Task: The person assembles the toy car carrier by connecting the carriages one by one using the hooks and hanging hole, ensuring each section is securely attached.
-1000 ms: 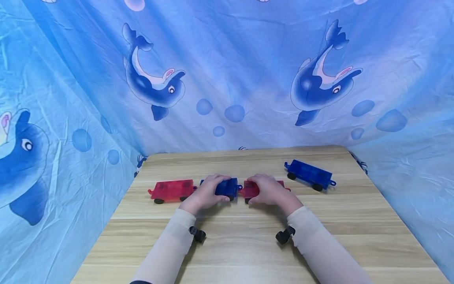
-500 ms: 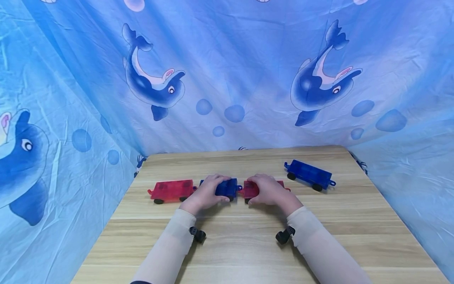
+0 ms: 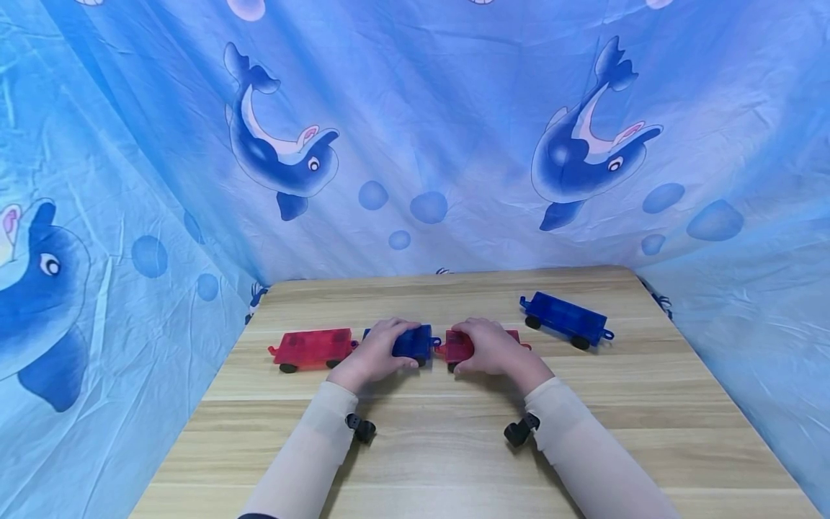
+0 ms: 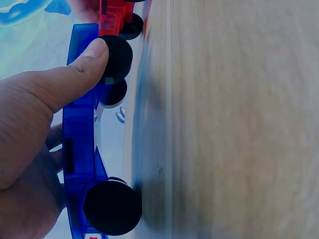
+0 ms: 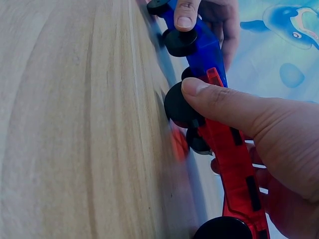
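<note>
Near the table's middle, my left hand [image 3: 377,352] grips a blue toy train car [image 3: 415,342] with black wheels, its thumb along the near side by a wheel [image 4: 117,59]. My right hand [image 3: 486,347] holds a red toy train car [image 3: 457,347] the same way, thumb on a front wheel [image 5: 182,105]. The two cars stand end to end, the blue car's ring at the red car's hook; whether they are linked I cannot tell. Left of the blue car, a second red car [image 3: 311,348] meets it end to end. The palms hide parts of both held cars.
A second blue car [image 3: 564,318] stands slanted at the back right, apart from the row. The wooden table [image 3: 441,447] stretches toward me. A blue dolphin-print curtain [image 3: 415,130] hangs behind and at both sides.
The left hand, its blue car and the red car at the left have shifted very slightly left. The right hand and its red car look the same.
</note>
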A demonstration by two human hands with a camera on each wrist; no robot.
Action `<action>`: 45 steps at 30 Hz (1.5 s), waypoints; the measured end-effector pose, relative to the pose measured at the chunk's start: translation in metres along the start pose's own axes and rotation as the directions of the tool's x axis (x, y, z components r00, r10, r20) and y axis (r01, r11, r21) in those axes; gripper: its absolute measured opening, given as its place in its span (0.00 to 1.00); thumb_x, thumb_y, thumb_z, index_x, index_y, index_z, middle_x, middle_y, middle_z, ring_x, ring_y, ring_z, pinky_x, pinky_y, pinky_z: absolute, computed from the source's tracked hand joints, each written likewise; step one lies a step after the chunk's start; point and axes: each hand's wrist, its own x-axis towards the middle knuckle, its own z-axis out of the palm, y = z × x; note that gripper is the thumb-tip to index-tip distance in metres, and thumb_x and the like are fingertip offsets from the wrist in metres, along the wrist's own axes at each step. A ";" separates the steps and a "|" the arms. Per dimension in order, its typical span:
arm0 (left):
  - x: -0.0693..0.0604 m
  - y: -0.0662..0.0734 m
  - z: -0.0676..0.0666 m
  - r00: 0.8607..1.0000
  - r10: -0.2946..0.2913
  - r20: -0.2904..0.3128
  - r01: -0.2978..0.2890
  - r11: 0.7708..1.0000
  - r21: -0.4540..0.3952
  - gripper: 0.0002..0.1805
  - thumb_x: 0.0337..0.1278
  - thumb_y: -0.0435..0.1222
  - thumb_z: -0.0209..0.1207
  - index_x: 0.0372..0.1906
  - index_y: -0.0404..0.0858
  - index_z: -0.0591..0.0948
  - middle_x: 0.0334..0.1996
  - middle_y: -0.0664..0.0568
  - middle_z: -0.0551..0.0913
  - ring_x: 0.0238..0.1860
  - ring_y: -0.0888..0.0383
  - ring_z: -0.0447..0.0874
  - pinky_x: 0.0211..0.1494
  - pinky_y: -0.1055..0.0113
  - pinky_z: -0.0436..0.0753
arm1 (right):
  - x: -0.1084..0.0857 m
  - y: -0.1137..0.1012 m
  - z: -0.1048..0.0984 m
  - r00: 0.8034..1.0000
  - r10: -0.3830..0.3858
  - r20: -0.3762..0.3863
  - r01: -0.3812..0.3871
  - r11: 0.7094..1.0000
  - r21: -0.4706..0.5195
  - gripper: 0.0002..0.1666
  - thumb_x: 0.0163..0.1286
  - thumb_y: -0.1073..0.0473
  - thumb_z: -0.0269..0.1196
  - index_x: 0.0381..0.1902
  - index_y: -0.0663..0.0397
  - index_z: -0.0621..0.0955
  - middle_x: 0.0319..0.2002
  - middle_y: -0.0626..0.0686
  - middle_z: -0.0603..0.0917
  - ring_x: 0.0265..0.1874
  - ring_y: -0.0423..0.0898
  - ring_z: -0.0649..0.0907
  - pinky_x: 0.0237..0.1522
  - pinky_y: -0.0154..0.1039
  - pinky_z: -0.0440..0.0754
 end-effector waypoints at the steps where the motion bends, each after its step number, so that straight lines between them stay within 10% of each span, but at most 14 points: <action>1: 0.000 0.000 0.000 1.000 -0.002 0.003 0.002 1.000 0.002 0.45 0.56 0.52 0.75 0.78 0.51 0.71 0.69 0.51 0.75 0.72 0.43 0.68 0.70 0.39 0.73 | 0.000 0.000 0.000 1.000 0.001 0.001 -0.001 1.000 -0.003 0.53 0.52 0.39 0.83 0.73 0.48 0.77 0.64 0.51 0.81 0.64 0.52 0.77 0.70 0.55 0.70; 36: -0.002 -0.006 -0.004 0.998 -0.026 0.055 0.024 0.999 0.032 0.46 0.51 0.55 0.77 0.77 0.55 0.73 0.71 0.56 0.74 0.74 0.47 0.66 0.72 0.44 0.72 | 0.002 0.004 0.002 1.000 0.008 0.003 -0.008 0.999 0.041 0.55 0.51 0.40 0.84 0.74 0.47 0.75 0.67 0.51 0.79 0.67 0.54 0.76 0.71 0.55 0.69; 45: -0.004 -0.013 -0.009 0.996 -0.066 0.060 0.067 0.998 -0.004 0.48 0.48 0.53 0.80 0.76 0.52 0.73 0.72 0.54 0.73 0.74 0.46 0.67 0.71 0.44 0.74 | 0.003 0.011 0.000 1.000 0.001 -0.025 0.000 0.999 0.042 0.56 0.48 0.40 0.84 0.73 0.49 0.77 0.58 0.47 0.82 0.53 0.48 0.79 0.61 0.51 0.75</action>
